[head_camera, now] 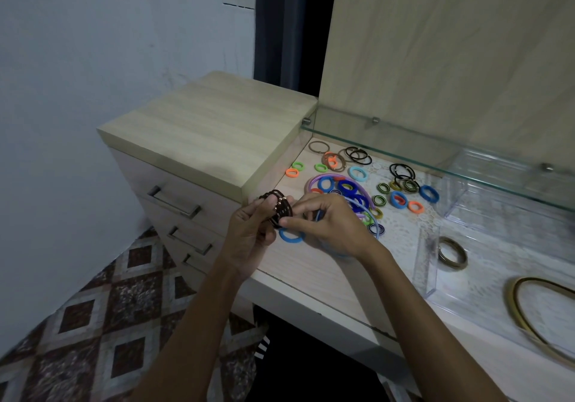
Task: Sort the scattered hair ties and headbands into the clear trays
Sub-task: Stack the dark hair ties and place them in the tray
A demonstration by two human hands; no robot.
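A bundle of dark hair ties (278,211) is being held over the desk's left edge, at about nine o'clock from the scattered pile (357,183). It is being gripped by the curled fingers of the left hand (249,233) and pinched between thumb and forefinger of the right hand (323,224). The ties are judged to be light, soft and stretchy, prone to springing apart, so the whole bundle is best being pinched together. The clear tray (431,264) is waiting at three o'clock.
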